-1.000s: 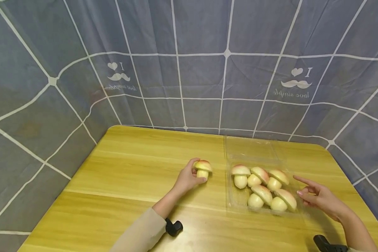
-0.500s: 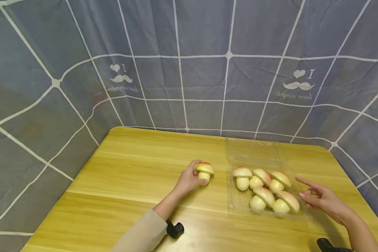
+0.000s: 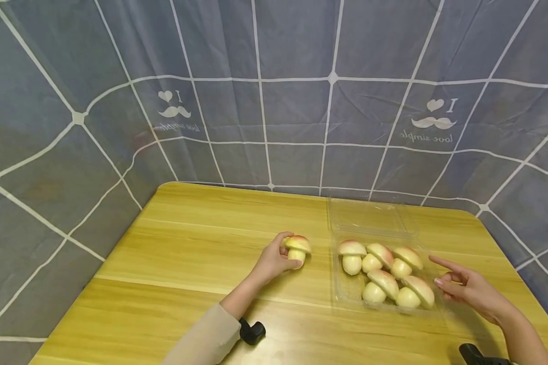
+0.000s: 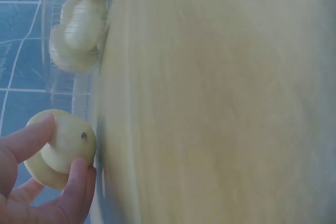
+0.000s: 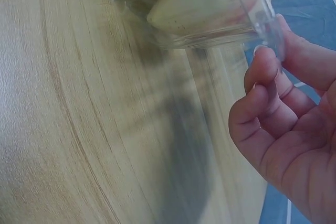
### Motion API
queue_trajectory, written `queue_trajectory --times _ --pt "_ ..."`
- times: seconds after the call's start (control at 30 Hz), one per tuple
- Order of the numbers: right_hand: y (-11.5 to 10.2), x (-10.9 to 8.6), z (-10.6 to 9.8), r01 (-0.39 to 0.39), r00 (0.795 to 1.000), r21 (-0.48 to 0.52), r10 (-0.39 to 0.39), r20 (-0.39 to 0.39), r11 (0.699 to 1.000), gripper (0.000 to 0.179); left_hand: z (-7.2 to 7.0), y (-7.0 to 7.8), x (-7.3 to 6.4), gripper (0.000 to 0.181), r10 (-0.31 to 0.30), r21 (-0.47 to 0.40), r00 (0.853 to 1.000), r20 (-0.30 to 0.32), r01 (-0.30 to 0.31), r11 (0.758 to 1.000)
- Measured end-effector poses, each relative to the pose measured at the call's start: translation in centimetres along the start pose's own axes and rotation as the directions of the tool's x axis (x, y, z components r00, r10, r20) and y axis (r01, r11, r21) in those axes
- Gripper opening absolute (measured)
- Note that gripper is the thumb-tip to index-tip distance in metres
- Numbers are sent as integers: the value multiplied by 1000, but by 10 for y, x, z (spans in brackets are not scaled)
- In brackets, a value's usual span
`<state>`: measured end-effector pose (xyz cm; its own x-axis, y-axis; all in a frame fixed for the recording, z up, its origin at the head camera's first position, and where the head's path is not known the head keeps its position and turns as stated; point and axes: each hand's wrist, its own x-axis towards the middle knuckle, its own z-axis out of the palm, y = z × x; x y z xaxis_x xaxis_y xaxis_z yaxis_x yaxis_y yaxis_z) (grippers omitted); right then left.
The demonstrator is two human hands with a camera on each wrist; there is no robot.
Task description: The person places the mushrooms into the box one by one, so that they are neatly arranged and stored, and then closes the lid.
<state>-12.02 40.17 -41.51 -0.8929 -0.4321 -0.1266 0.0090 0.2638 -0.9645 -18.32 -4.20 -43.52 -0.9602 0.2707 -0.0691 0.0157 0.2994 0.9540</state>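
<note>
My left hand (image 3: 272, 259) grips a mushroom (image 3: 297, 250) with a yellow-red cap and a thick cream stem, just left of a clear plastic box (image 3: 339, 294). The left wrist view shows the base of that mushroom (image 4: 63, 145), with a small dark spot, between thumb and fingers. My right hand (image 3: 472, 291) is at the box's right side, index finger stretched along it. In the right wrist view the fingertips pinch the edge of the clear box (image 5: 220, 38). Several similar mushrooms (image 3: 378, 286) lie in two rows inside the box.
The box's hinged lid (image 3: 365, 215) lies folded back towards the rear edge of the wooden table (image 3: 187, 243). A grey curtain (image 3: 297, 111) with white lines hangs close behind and around the table. A black strap mount (image 3: 252, 332) sits at my left wrist.
The whole view has shifted slightly. Both hands, the held mushroom and the box stay practically in the same places.
</note>
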Motion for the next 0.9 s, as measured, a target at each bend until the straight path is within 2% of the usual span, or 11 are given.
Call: queue_trajectory --times 0.17,0.37,0.57,0.9 --pt "0 1 1 6 1000 -15 -6 -10 1000 61 -1 4 -2 72 5 -5 1000 9 -5 1000" --pt "1 1 2 0 999 -22 0 -36 1000 60 1 4 -2 73 -8 -38 999 50 10 999" --pt "2 2 3 15 1000 -6 -16 -23 1000 60 2 7 -3 73 -14 -52 999 53 16 999" --pt "0 1 1 17 999 -41 -19 -26 999 60 3 21 -2 71 6 -34 994 109 -2 999"
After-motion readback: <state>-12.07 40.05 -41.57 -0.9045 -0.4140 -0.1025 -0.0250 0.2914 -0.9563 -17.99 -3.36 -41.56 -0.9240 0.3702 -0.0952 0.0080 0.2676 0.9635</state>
